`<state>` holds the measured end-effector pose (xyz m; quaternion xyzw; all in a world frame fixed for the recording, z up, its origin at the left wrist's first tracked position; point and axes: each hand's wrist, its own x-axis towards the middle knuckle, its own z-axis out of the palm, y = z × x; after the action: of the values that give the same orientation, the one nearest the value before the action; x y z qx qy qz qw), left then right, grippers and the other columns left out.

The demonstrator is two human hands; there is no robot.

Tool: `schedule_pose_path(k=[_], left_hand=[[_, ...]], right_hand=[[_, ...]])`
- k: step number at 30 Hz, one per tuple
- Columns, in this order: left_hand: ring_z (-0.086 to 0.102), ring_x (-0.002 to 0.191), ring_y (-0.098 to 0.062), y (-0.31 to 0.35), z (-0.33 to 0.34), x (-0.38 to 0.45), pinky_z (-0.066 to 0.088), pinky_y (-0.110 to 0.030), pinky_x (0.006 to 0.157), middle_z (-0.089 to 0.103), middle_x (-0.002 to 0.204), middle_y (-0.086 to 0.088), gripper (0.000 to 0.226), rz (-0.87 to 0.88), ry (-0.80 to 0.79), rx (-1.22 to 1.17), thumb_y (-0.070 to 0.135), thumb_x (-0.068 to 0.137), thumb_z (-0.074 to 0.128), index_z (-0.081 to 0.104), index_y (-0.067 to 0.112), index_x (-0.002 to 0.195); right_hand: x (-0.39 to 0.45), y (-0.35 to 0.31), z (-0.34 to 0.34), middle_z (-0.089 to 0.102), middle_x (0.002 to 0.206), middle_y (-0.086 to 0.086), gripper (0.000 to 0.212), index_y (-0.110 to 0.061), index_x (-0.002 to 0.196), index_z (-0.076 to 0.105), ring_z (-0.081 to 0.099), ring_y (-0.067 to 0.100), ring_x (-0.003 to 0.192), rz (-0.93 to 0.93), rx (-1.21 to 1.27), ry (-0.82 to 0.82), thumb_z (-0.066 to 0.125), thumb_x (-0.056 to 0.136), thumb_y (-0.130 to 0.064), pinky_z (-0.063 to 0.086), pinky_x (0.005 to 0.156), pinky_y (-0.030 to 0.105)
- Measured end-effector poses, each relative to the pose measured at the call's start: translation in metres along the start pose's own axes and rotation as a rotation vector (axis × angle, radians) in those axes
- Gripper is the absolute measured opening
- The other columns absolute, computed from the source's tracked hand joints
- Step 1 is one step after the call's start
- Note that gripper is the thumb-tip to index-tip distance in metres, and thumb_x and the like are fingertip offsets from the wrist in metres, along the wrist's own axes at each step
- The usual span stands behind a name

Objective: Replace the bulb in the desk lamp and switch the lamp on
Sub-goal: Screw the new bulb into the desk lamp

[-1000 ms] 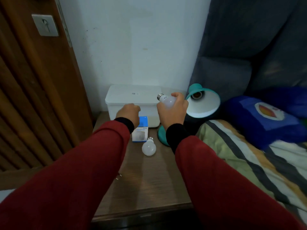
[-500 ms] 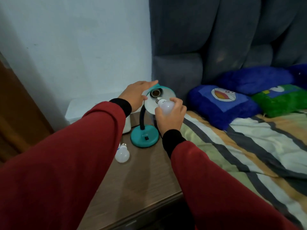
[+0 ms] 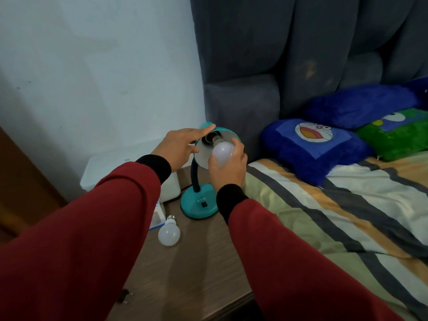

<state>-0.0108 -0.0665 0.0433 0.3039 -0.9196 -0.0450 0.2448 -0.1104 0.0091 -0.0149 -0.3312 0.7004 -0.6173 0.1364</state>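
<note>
Beside a bed, at the tabletop's [image 3: 196, 262] far edge, a right hand [image 3: 228, 169] cups a light, fragile bulb [image 3: 222, 151] by its globe at the lamp's [image 3: 199, 202] socket while the flat, open left hand [image 3: 179, 147] steadies the shade [image 3: 203, 156].

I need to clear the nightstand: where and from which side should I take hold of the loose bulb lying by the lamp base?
Grip the loose bulb round its white globe, coming from above with fingers on either side. It lies on its side, screw cap pointing away toward the small box, so the round globe is the widest, most open part; the cap is narrow.
</note>
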Motion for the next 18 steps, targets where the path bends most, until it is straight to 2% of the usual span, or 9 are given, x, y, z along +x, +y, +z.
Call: schedule_pose_path(k=[3,7,9,14,16,18], left_hand=[[0.044,0.088,-0.004,0.000,0.000,0.002,0.033,-0.010,0.089,0.063,0.110,-0.007,0.068,0.015,-0.023,0.016,-0.006,0.087,0.058,0.039,0.031,0.141],[0.044,0.089,-0.006,0.000,-0.002,0.003,0.033,-0.014,0.090,0.063,0.112,-0.007,0.066,0.012,-0.050,0.050,-0.001,0.089,0.058,0.036,0.032,0.142],[0.043,0.089,-0.006,0.000,-0.003,0.003,0.034,-0.015,0.091,0.062,0.113,-0.007,0.066,0.001,-0.065,0.037,0.000,0.089,0.059,0.035,0.034,0.141],[0.043,0.091,-0.006,-0.002,-0.004,0.003,0.032,-0.014,0.088,0.062,0.115,-0.007,0.066,0.004,-0.071,0.058,0.002,0.090,0.058,0.034,0.035,0.142],[0.043,0.090,-0.005,-0.003,-0.004,0.003,0.032,-0.014,0.087,0.062,0.113,-0.006,0.067,0.002,-0.068,0.054,0.002,0.090,0.059,0.034,0.036,0.142],[0.043,0.089,-0.006,-0.003,-0.002,0.004,0.033,-0.015,0.088,0.062,0.110,-0.007,0.067,-0.001,-0.072,0.043,0.002,0.089,0.059,0.034,0.036,0.142]], right_hand=[[-0.001,0.003,0.003,0.044,0.133,0.014,0.061,-0.021,0.133,0.038,0.050,0.030,0.115,0.016,0.003,-0.048,0.066,0.079,-0.022,0.045,0.093,0.037],[0.000,0.004,0.006,0.041,0.132,0.013,0.059,-0.016,0.129,0.041,0.051,0.029,0.112,0.018,0.044,-0.012,0.069,0.078,-0.023,0.046,0.092,0.037],[0.002,0.001,0.008,0.045,0.130,0.013,0.057,-0.019,0.128,0.041,0.052,0.029,0.111,0.034,0.085,-0.006,0.069,0.079,-0.026,0.048,0.092,0.038],[0.006,-0.010,0.013,0.054,0.115,0.002,0.041,-0.030,0.118,0.044,0.057,0.027,0.109,0.235,0.388,-0.051,0.061,0.082,-0.043,0.051,0.093,0.047],[0.008,-0.010,0.012,0.053,0.110,0.000,0.044,-0.032,0.112,0.043,0.058,0.026,0.107,0.275,0.458,-0.084,0.067,0.076,-0.039,0.051,0.093,0.047],[0.009,-0.006,0.012,0.054,0.111,0.003,0.051,-0.032,0.113,0.042,0.059,0.026,0.103,0.282,0.414,-0.112,0.071,0.071,-0.028,0.052,0.092,0.047]])
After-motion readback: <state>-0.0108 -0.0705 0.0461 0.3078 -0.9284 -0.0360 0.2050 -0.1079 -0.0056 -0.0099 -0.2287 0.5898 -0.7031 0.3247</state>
